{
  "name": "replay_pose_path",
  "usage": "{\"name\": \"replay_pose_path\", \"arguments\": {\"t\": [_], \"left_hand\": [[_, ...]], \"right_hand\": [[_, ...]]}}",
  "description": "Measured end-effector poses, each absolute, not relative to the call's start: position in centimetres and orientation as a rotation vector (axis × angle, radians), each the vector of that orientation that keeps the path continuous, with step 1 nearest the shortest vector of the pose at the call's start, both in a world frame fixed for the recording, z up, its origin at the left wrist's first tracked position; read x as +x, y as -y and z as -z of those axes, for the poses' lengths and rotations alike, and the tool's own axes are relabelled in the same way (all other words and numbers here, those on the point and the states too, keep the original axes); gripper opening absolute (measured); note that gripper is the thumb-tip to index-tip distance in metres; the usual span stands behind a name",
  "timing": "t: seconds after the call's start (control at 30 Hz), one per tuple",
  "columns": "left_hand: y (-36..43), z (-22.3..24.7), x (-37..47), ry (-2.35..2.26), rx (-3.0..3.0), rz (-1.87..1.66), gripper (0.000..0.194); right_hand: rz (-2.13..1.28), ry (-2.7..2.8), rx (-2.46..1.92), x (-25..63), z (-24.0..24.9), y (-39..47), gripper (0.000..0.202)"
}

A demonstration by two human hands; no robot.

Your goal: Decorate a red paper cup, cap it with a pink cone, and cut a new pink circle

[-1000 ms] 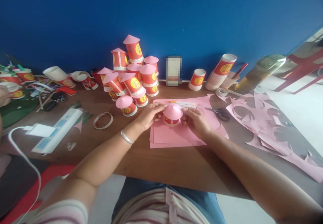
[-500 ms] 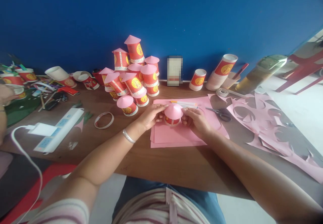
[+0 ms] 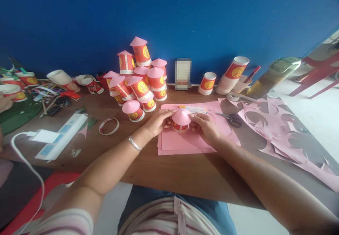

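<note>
A pink paper cone (image 3: 181, 116) sits on top of a red paper cup (image 3: 180, 127), over pink paper sheets (image 3: 190, 144) on the brown table. My left hand (image 3: 159, 122) pinches the cone's left edge between thumb and fingers. On the right edge, my right hand (image 3: 203, 123) grips the same cone, its fingers closed. White pens (image 3: 192, 109) lie behind the cup on the sheets. Several cups with pink cone tops (image 3: 139, 86) are stacked to the left, toward the blue wall.
Scissors (image 3: 230, 119) and pink paper scraps (image 3: 275, 129) lie right. Behind stand plain cups (image 3: 207, 83) and a bottle (image 3: 274, 76). A tape ring (image 3: 108, 126) and power strip (image 3: 61, 137) lie left. Another person's hand (image 3: 5, 102) is at the far left.
The other person's hand at the far left has shifted, and the cup beside it shows more. My hands and the cone-topped cup are almost unchanged.
</note>
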State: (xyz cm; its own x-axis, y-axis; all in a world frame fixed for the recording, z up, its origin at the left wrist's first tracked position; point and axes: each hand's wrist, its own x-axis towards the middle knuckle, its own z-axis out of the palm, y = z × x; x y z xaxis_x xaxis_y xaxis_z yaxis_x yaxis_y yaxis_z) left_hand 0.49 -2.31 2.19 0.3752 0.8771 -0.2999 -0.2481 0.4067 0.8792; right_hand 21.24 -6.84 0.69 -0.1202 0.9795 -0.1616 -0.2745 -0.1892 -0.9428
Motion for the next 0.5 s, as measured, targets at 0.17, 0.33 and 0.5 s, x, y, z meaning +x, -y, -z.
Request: {"name": "replay_pose_path", "arguments": {"t": [0.17, 0.33, 0.5], "left_hand": [[2.33, -2.3, 0.49, -0.897, 0.863, -0.826, 0.046], [2.39, -2.22, 0.48, -0.899, 0.86, -0.843, 0.048], [2.39, -2.18, 0.44, -0.892, 0.863, -0.848, 0.046]], "right_hand": [[-1.533, 0.979, -1.063, 21.17, -0.72, 6.83, 0.047], [-1.542, 0.976, -1.059, 21.25, -0.66, 6.86, 0.046], [-1.549, 0.97, -1.061, 21.33, -0.5, 6.77, 0.046]]}}
